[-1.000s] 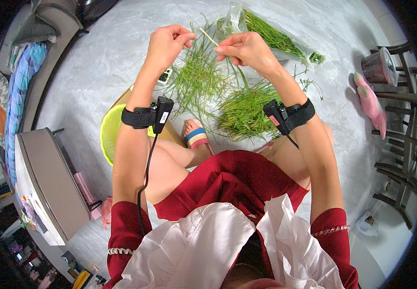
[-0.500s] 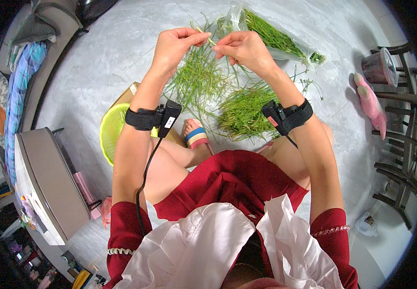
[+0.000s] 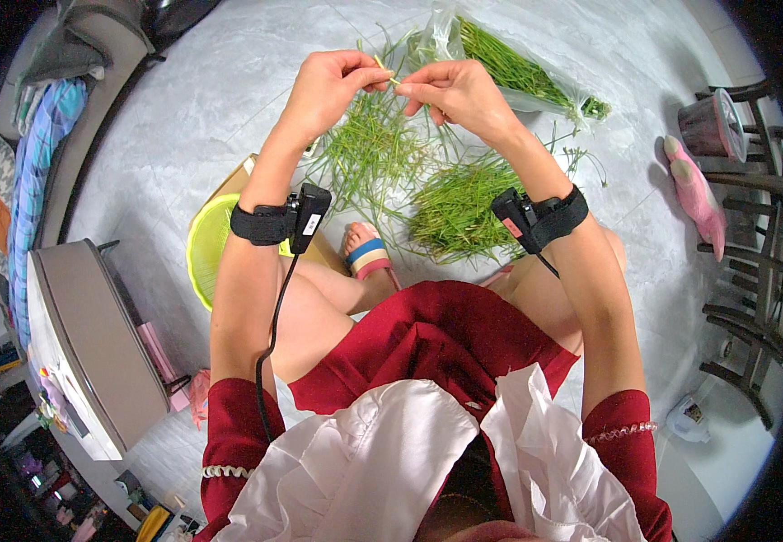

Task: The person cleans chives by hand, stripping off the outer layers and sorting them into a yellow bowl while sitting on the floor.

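Over the floor, my left hand (image 3: pixel 332 88) and my right hand (image 3: pixel 460 95) meet, both pinching a short green chive stalk (image 3: pixel 395 81) between thumb and forefinger. The stalk slants between the fingertips, with a pale end sticking up above my left fingers. Below the hands lies a loose, scattered pile of thin green stems (image 3: pixel 378 149). A denser heap of green stalks (image 3: pixel 464 212) is nearer me, below my right wrist. Beyond my right hand, a clear plastic bag (image 3: pixel 443 34) holds a bundle of long chive stalks (image 3: pixel 511 63), some with small buds.
A lime-green basket (image 3: pixel 203 248) and a cardboard box (image 3: pixel 236 181) stand left of my left forearm. My sandalled foot (image 3: pixel 369 253) is beside the stems. Dark wooden chairs (image 3: pixel 753 185) and a pink plush-looking thing (image 3: pixel 694 194) are at right; a grey-brown cabinet (image 3: pixel 98 334) at left.
The stalk has tilted more upright at my left fingers, and both hands have shifted slightly. The piles and bag look the same.
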`<state>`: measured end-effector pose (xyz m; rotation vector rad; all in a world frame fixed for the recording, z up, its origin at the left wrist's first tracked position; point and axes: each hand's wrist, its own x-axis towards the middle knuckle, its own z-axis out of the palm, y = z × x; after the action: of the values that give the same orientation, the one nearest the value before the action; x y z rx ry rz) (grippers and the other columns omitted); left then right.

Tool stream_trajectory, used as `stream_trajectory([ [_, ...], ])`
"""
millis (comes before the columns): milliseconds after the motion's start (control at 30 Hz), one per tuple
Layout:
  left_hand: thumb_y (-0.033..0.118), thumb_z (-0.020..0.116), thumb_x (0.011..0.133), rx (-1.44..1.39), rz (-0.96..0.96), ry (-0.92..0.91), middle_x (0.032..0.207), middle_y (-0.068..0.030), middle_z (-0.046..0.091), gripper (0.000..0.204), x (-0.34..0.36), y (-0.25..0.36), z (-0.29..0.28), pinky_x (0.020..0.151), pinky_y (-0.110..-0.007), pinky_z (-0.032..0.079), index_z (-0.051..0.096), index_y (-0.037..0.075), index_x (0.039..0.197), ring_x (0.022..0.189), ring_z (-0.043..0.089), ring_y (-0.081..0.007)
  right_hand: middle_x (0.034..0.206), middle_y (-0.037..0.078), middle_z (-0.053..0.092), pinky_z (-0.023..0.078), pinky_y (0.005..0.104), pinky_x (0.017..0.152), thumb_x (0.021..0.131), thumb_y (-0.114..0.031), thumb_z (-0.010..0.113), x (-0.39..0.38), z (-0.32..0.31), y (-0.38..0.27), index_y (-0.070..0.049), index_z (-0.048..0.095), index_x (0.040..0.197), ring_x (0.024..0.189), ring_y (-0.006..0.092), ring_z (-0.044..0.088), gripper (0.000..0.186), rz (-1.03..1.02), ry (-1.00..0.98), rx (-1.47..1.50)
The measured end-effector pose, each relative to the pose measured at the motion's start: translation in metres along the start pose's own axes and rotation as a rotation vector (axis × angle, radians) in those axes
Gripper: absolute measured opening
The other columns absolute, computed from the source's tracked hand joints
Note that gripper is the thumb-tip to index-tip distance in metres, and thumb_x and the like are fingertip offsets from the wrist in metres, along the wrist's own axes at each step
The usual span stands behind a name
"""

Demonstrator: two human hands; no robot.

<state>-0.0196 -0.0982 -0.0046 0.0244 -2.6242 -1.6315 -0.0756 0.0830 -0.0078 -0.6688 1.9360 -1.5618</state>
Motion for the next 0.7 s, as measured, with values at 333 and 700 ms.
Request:
stream_trajectory([
  [333,0.015,0.056,0.079,0.254,0.002,0.236,0.066,-0.0044,0.061,0.017,0.003,-0.013,-0.013,0.06,-0.022,0.044,0.062,0.0,0.08,0.063,0.056,-0.0089,0.067,0.003,0.063,0.032,0.0158,0.04,0.079,-0.018,0.059,-0.001,-0.004,0.0,-0.002,0.064,0.086,0.045,0.0014,0.042,0.018,-0.006,0.039,-0.044],
  [700,0.021,0.065,0.074,-0.111,-0.06,0.15,0.071,-0.0002,0.061,0.02,-0.002,-0.002,-0.002,0.057,-0.018,0.037,0.064,0.003,0.083,0.063,0.049,-0.005,0.067,0.003,0.063,0.034,0.0169,0.04,0.079,-0.018,0.059,0.001,-0.005,0.003,-0.001,0.064,0.084,0.044,0.0026,0.044,0.019,0.005,0.038,0.006],
])
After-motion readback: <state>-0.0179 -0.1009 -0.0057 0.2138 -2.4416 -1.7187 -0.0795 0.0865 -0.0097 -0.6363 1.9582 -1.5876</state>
